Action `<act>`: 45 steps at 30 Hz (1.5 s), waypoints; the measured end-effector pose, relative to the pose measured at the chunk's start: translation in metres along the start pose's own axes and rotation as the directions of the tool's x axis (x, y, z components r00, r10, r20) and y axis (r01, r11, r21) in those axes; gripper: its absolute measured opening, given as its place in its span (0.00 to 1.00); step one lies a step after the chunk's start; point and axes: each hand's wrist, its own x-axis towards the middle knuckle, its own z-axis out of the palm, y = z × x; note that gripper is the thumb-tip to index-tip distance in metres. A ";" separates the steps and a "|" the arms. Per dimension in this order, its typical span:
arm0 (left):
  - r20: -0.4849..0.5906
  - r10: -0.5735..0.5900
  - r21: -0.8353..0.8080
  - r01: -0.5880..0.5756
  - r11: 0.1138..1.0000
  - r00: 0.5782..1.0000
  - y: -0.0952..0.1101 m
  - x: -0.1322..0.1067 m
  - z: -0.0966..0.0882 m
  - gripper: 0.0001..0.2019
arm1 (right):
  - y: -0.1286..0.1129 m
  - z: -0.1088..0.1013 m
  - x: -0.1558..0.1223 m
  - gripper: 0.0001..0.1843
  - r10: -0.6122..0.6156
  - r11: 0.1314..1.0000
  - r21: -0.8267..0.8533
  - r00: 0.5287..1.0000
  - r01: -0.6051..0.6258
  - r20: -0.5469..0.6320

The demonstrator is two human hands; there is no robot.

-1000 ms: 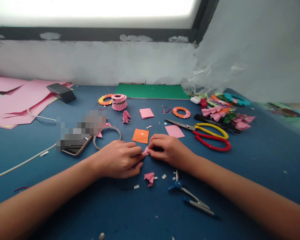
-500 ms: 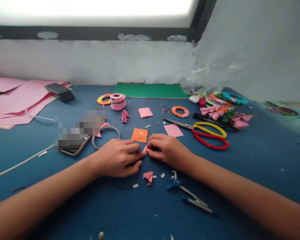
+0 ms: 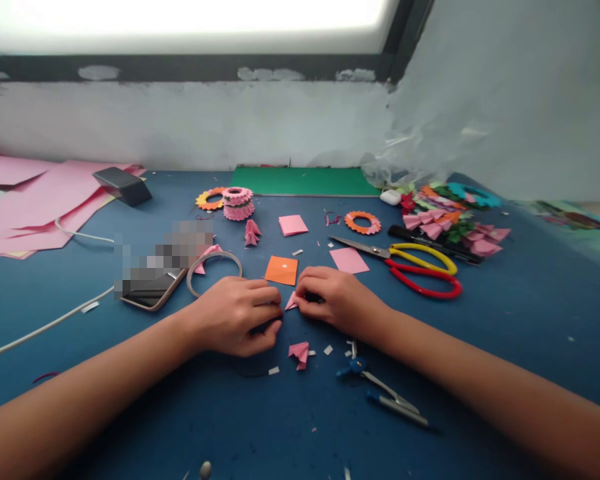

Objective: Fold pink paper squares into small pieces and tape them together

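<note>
A small piece of folded pink paper [image 3: 291,302] is pinched in the fingertips of my right hand [image 3: 334,297], with one pointed corner sticking out to the left. My left hand [image 3: 237,313] lies just left of it, a narrow gap between; its fingers are bent, thumb and forefinger apart, and I see nothing in them. Below the hands rests a pleated pink paper piece [image 3: 299,355]. An orange paper square [image 3: 281,270] is right behind the fingers, and a pink paper square [image 3: 349,260] lies behind my right hand.
Red-and-yellow-handled scissors [image 3: 420,267] lie at right, a blue-and-grey compass [image 3: 390,397] in front. A tape roll [image 3: 192,285] and phone [image 3: 147,297] are at left. Behind are paper rings [image 3: 363,223], a pink stack [image 3: 293,225], paper flowers [image 3: 440,217] and pink sheets [image 3: 40,193].
My left fingers have come slightly away from the folded pink paper, leaving a gap. My right hand keeps its pinch. The view has shifted a little.
</note>
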 end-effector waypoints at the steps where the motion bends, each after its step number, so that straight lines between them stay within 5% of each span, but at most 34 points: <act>1: -0.011 0.004 -0.006 -0.004 1.000 1.000 0.000 -0.001 0.000 0.11 | 0.000 0.000 0.000 0.04 0.001 1.000 -0.002 1.000 -0.001 0.001; 16: -0.008 0.094 -0.023 -0.094 0.995 0.996 0.001 0.000 0.002 0.13 | -0.002 0.000 0.001 0.04 0.037 0.999 -0.008 0.998 -0.036 0.043; 34: 0.108 -0.047 -0.040 0.051 0.998 0.993 0.006 0.003 -0.001 0.16 | -0.004 -0.001 0.003 0.05 0.130 0.989 0.071 0.990 -0.133 0.050; 45: 0.177 -0.097 -0.044 0.107 0.993 0.979 0.008 0.007 -0.010 0.14 | 0.003 -0.011 0.009 0.01 0.177 0.958 0.192 0.966 -0.213 0.189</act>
